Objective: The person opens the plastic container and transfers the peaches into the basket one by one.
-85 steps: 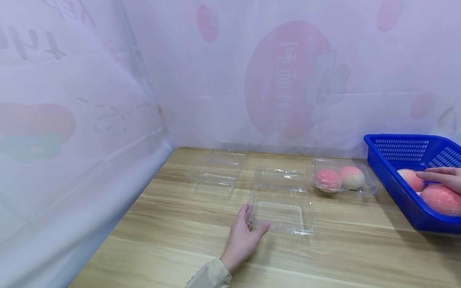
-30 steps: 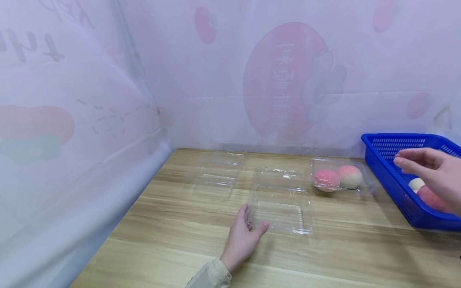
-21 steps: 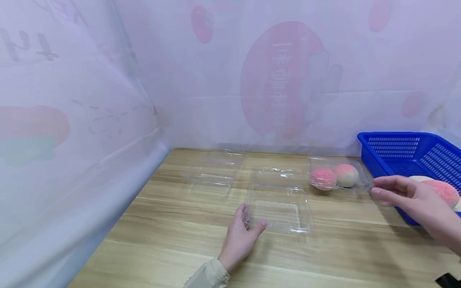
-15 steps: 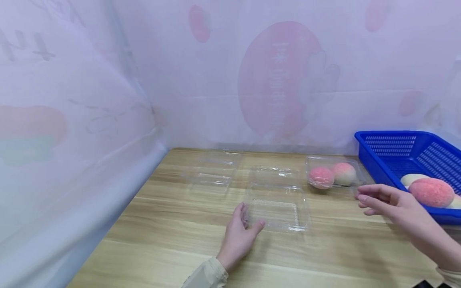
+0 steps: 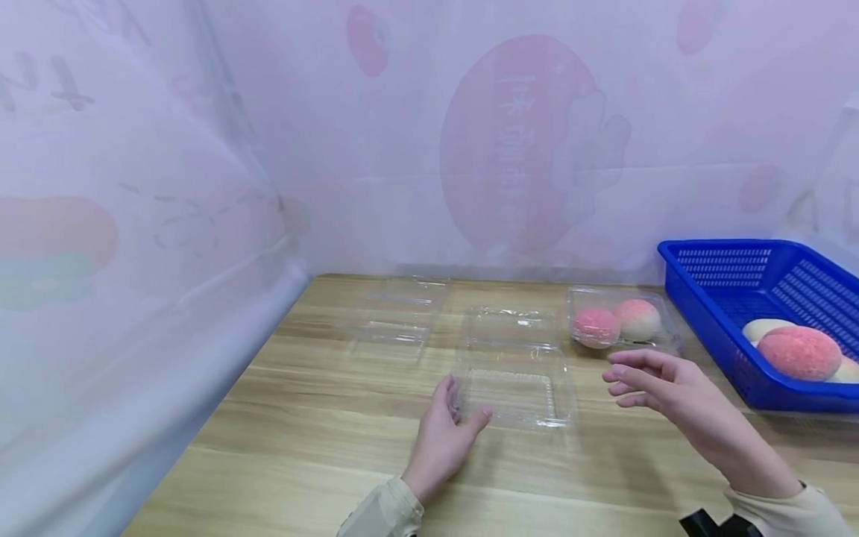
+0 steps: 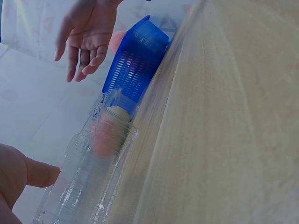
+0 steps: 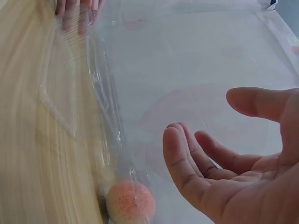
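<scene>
Head view first: got a bare left hand in a beige sleeve, thumb and fingers spread wide and touching the near-left corner of a flat hinged clear plastic clamshell box, laid open just to the right of those fingers and beyond. Off to their right, well apart, a bare right hand raised over a tan wood-grain table, fingers loosely curved around only air. Just past the right fingertips, can see a second clear plastic box with two fuzzy round pink-and-white peaches inside. Right of the right fingers, a blue perforated plastic basket with a fuzzy oval pink peach and some paler ones. Beyond the left fingertips, a third see-through box, pretty hard to make out.

Left wrist view: left thumb straight, its tip touching the clear plastic. Left fingers hidden here, so can't tell their pose. Peaches visible through plastic well past the thumb tip, right hand hanging above with fingers slack.

Right wrist view: right fingers gently bent, thumb well apart. One peach down-left of the fingertips, behind clear plastic.
</scene>
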Motion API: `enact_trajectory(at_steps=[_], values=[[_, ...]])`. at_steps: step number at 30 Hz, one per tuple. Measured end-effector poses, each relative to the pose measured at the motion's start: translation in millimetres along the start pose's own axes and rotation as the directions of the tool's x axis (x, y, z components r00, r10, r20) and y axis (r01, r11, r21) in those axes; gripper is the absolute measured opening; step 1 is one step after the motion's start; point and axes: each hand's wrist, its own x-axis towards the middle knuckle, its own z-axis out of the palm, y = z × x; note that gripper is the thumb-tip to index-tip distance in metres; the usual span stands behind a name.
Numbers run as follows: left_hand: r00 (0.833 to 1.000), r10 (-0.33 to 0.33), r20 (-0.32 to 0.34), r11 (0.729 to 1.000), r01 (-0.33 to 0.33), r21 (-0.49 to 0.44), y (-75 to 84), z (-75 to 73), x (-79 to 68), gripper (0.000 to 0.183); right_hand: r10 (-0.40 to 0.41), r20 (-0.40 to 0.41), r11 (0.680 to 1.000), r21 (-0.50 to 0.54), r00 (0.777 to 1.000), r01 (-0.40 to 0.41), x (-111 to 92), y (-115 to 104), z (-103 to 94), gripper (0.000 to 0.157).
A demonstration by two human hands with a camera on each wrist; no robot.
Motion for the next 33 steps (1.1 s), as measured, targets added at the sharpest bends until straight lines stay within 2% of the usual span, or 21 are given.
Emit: enact_trajectory(at_steps=[8,12,18,25,33], values=[[1.0,-0.007,-0.017,1.0,0.007,0.008,1.6,1.1,-0.9,0.086,0.038,-0.063,0.996,0.08,0.997,-0.033,6,1,14.0,0.045],[1.0,-0.006,-0.02,1.0,0.006,0.008,0.3,1.2,-0.6,0.086,0.091,-0.094,0.994,0.072,0.991,-0.085,12,1,25.4,0.045],[1.0,-0.005,-0.017,1.0,0.005,0.001,-0.3,1.8,0.0,0.086,0.151,-0.08,0.988,0.056,0.985,-0.146,17,7,31.6,0.041],[1.0,-0.004,-0.015,1.0,0.004,-0.004,1.7,-0.1,0.0,0.085,0.19,-0.082,0.981,0.062,0.978,-0.185,20,16,35.7,0.049],[1.0,0.0,-0.01,1.0,0.0,-0.018,3.2,-0.8,-2.2,0.085,0.203,0.005,0.976,0.076,0.979,-0.203,20,23,40.7,0.06]])
